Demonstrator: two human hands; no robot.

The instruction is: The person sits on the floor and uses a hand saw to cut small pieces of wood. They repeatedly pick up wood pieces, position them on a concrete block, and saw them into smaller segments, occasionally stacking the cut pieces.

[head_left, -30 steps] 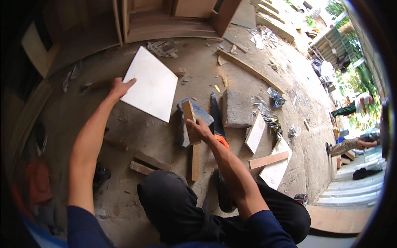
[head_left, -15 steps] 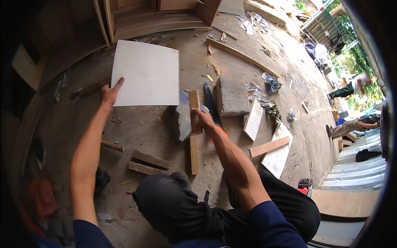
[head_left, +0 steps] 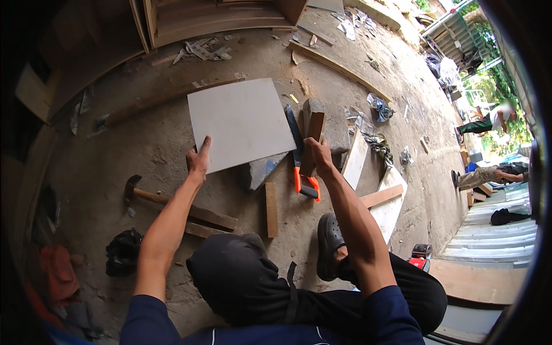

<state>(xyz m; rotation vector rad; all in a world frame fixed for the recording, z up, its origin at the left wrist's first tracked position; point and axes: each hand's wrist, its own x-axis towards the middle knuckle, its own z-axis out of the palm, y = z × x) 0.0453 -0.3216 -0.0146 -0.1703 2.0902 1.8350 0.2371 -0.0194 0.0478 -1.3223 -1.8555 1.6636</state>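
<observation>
My left hand [head_left: 199,158] grips the lower left edge of a white square board [head_left: 241,123], thumb on its top face. The board's right part lies over a grey-blue concrete block [head_left: 264,170], hiding most of it. In my right hand [head_left: 319,153] is a short wooden block [head_left: 314,127], held upright beside a second concrete block [head_left: 340,127], partly covering it. Between the board and the wood lies a handsaw [head_left: 307,185] with a blue blade and an orange and black handle. A wooden offcut [head_left: 271,210] rests on the ground before the concrete.
A hammer [head_left: 144,194] and brown wood strips [head_left: 213,216] lie at left, near a black plastic bag [head_left: 123,253]. White boards [head_left: 355,163] are on the right. A wooden cabinet [head_left: 224,23] stands at the back. Two people [head_left: 494,119] are at far right.
My left hand has brought the white board rightward and turned it, over the concrete block. My right hand has carried the wooden block rightward, past the saw, whose handle now shows.
</observation>
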